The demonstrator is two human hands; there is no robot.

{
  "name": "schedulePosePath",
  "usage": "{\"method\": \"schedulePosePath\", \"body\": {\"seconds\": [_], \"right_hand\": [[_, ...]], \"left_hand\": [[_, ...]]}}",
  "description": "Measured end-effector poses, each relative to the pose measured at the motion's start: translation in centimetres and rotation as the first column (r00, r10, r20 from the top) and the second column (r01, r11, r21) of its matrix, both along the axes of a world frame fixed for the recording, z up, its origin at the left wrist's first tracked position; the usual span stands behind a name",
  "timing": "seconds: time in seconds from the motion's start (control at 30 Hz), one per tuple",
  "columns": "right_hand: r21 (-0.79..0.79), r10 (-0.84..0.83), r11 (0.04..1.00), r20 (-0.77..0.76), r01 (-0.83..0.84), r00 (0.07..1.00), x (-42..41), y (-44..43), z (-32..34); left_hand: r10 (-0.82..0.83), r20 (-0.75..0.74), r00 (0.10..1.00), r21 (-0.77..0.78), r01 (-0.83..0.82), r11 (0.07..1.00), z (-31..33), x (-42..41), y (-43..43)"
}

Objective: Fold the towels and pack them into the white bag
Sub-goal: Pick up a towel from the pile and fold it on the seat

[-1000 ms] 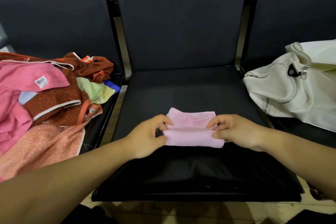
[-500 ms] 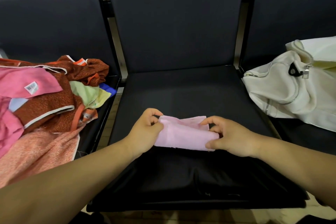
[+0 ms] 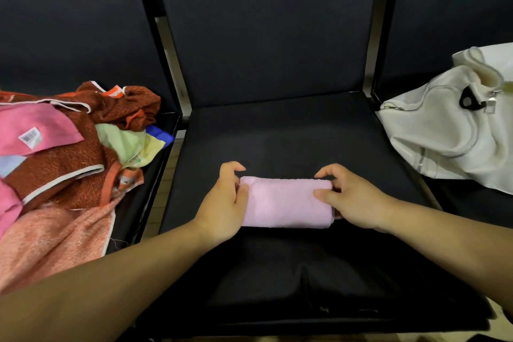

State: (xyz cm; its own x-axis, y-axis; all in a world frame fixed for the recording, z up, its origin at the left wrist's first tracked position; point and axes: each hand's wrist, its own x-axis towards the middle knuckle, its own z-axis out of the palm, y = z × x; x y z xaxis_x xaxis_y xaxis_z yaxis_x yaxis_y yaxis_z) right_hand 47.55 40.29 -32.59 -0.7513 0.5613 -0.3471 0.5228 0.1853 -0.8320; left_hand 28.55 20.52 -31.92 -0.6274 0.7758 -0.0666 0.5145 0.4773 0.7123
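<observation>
Head view: the left hand (image 3: pixel 224 203) and right hand (image 3: pixel 352 200) each pinch an end of the folded pink towel (image 3: pixel 286 203) between them on the chair seat (image 3: pixel 291 133), probably to square its fold. The white bag (image 3: pixel 449 136) sits beyond the right hand.

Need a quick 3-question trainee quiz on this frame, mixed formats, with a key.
1. How many hands grip the folded pink towel on the middle seat?
2. The white bag lies: A) on the floor; B) on the seat to the person's right; C) on the middle seat.
3. True or false: the pink towel is already inside the white bag.

Key
1. Two: the left hand and the right hand, one at each end.
2. B
3. False
</observation>
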Motion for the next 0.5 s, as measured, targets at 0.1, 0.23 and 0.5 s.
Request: {"method": "schedulePosePath", "body": {"seconds": [0.1, 0.23, 0.5], "right_hand": [[0.032, -0.026, 0.999, 0.051, 0.025, 0.998, -0.5, 0.2, -0.3], [0.176, -0.016, 0.984, 0.173, -0.015, 0.985, -1.3, 0.4, -0.1], [0.408, 0.493, 0.755, 0.162, -0.513, 0.855, -2.4, 0.9, 0.8]], "left_hand": [[0.034, -0.002, 0.999, -0.025, -0.034, 0.999, -0.3, -0.1, 0.3], [0.06, -0.05, 0.997, -0.08, -0.064, 0.995, -0.4, 0.2, 0.9], [-0.047, -0.214, 0.976, -0.076, 0.031, 0.997, -0.4, -0.5, 0.7]]}}
